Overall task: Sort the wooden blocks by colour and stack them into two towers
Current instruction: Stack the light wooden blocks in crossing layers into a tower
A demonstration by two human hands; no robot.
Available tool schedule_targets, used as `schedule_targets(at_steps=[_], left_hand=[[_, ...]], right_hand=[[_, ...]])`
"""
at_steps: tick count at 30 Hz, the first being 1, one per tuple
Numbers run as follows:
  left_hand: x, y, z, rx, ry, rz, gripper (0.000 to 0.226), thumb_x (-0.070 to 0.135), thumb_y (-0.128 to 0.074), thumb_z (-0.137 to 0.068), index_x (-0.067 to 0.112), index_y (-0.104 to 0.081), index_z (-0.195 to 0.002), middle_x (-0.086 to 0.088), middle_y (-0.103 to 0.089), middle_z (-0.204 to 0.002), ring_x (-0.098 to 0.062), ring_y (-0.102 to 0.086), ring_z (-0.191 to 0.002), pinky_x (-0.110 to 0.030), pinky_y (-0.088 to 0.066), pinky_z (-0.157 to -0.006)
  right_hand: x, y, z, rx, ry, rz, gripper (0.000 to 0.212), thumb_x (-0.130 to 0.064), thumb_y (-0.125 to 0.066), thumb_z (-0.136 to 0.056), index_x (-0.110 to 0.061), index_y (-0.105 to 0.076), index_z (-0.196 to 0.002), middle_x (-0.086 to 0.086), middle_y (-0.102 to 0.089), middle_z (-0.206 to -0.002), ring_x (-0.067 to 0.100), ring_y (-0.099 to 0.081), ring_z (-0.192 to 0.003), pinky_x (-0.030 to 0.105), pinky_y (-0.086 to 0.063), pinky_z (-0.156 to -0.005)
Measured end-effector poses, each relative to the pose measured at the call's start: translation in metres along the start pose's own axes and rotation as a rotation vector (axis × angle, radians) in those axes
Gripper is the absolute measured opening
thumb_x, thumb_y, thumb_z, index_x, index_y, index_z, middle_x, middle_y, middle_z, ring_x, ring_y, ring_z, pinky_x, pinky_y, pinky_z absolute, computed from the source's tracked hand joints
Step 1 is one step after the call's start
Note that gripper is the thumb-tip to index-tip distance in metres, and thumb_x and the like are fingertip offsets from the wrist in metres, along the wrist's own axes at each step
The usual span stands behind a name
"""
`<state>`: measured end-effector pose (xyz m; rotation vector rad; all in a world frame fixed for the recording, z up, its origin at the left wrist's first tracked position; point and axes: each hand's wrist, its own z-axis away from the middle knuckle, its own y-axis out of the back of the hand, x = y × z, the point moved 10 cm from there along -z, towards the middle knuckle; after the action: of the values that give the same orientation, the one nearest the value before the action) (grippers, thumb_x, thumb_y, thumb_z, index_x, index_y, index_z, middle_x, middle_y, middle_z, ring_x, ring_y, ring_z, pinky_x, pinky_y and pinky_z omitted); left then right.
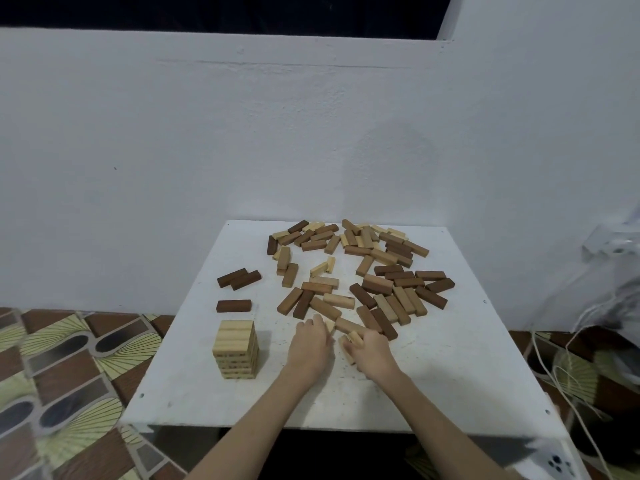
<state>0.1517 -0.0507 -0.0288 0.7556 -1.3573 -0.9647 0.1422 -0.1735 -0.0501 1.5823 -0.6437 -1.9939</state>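
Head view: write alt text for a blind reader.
Two hands gather pale blocks at the near edge of a mixed pile on a white table; the right hand grips some. A pale tower stands left, three dark blocks behind it.

Both arms reach forward. The left hand (309, 344) lies flat, fingers straight. The right hand (370, 351) is curled tight.

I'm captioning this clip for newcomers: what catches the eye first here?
A big jumble of light and dark wooden blocks covers the far half of the square white table. At its near left stands a neat tower of pale wooden blocks. Both hands gather pale blocks at the pile's near edge.
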Motion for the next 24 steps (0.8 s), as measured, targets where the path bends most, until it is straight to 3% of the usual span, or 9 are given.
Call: schedule_targets(at_steps=[7,14,21,24], left_hand=[[0.002,-0.007,0.003,-0.014,0.062,-0.063,0.029,0.023,-0.046,-0.097,0.003,-0.044,-0.119,-0.014,-0.045,-0.123,-0.027,-0.046,-0.113,-0.032,-0.042,-0.09],[-0.004,-0.013,0.006,-0.089,0.116,0.012,0.033,0.027,-0.051,-0.094,0.004,-0.04,-0.115,-0.014,-0.05,-0.119,-0.029,-0.05,-0.111,-0.038,-0.045,-0.091],[-0.008,-0.013,0.01,-0.151,0.175,0.05,0.035,0.032,-0.053,-0.092,0.007,-0.041,-0.113,-0.013,-0.053,-0.118,-0.031,-0.055,-0.108,-0.038,-0.046,-0.086],[-0.006,-0.016,0.01,-0.185,0.18,0.074,0.034,0.031,-0.056,-0.091,0.007,-0.043,-0.112,-0.014,-0.056,-0.117,-0.032,-0.056,-0.108,-0.041,-0.047,-0.089]], right_hand=[[0.009,0.024,0.005,0.136,-0.062,0.191,0.032,-0.036,-0.051,-0.095,-0.007,-0.063,-0.099,0.007,-0.063,-0.096,0.025,-0.061,-0.087,0.033,-0.05,-0.074],[0.025,0.029,0.011,0.058,-0.179,0.263,0.025,-0.033,-0.063,-0.089,-0.011,-0.057,-0.099,0.002,-0.062,-0.096,0.021,-0.06,-0.087,0.029,-0.044,-0.07],[0.019,0.027,0.015,0.118,-0.15,0.25,0.019,-0.03,-0.062,-0.089,-0.014,-0.053,-0.081,0.005,-0.062,-0.092,0.023,-0.061,-0.085,0.032,-0.048,-0.07],[0.017,0.03,0.018,0.139,-0.154,0.255,0.019,-0.031,-0.063,-0.09,-0.015,-0.058,-0.097,0.002,-0.063,-0.097,0.021,-0.061,-0.091,0.028,-0.044,-0.069]])
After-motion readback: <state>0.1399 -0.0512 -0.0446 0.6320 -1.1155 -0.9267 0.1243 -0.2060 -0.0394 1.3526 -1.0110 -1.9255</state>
